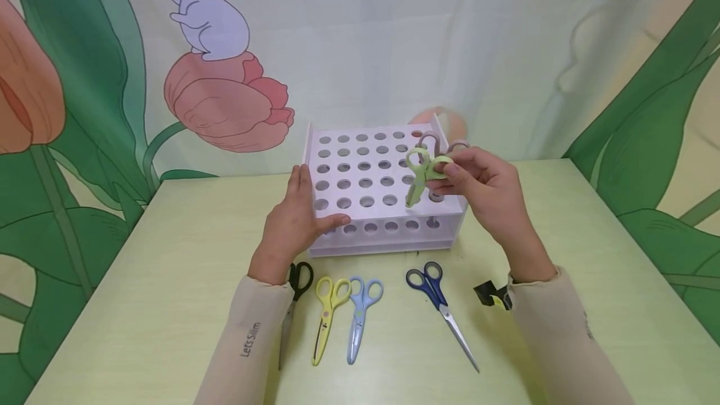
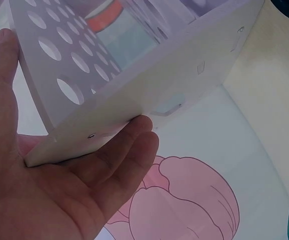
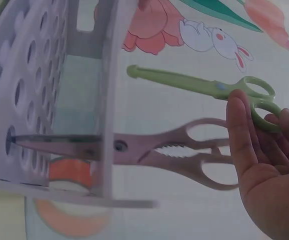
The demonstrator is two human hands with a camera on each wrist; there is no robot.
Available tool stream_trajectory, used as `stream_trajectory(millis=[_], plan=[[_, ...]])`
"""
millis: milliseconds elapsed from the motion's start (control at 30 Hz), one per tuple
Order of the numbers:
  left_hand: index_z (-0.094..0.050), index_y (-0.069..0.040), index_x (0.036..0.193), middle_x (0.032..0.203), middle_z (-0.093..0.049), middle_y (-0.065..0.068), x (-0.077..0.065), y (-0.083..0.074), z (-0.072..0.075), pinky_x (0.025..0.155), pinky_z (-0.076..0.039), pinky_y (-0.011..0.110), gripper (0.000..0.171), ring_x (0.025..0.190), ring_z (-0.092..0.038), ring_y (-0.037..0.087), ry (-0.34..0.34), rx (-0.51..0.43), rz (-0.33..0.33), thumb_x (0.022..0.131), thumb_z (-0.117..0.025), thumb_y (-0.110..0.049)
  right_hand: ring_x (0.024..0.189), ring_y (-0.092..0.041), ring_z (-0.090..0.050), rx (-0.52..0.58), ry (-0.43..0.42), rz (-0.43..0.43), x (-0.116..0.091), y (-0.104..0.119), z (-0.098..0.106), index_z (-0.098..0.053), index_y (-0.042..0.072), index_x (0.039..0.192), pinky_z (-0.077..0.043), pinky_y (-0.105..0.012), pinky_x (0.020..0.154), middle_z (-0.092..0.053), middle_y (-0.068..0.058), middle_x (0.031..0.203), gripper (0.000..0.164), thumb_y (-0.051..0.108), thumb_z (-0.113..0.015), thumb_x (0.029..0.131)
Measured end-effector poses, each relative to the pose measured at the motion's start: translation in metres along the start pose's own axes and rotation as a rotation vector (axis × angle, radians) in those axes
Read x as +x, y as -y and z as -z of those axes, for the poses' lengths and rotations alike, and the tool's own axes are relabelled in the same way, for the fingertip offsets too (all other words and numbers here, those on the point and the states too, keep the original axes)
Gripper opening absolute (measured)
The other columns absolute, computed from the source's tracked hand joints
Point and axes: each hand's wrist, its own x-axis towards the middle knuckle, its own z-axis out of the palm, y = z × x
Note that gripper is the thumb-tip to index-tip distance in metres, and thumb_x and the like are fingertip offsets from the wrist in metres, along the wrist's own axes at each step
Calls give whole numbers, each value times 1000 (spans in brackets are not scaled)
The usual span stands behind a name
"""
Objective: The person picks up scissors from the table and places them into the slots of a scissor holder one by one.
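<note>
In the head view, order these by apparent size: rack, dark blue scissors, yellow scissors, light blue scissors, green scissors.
1. Rack
2. Dark blue scissors
3. Yellow scissors and light blue scissors: too alike to rank
4. Green scissors, though held up and tilted

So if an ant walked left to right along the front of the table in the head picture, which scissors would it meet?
Black scissors, yellow scissors, light blue scissors, dark blue scissors.
</note>
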Motion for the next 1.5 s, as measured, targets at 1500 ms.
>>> stream_trajectory(millis=[1500], plan=[[-7, 3, 160, 167, -7, 20, 2, 1, 1, 69, -52, 45, 126, 92, -62, 34, 11, 24, 12, 79, -78, -63, 41, -20, -56, -274, 37, -199, 3, -53, -31, -69, -1, 114, -48, -27, 43, -74, -17, 108, 18, 8, -65, 100]])
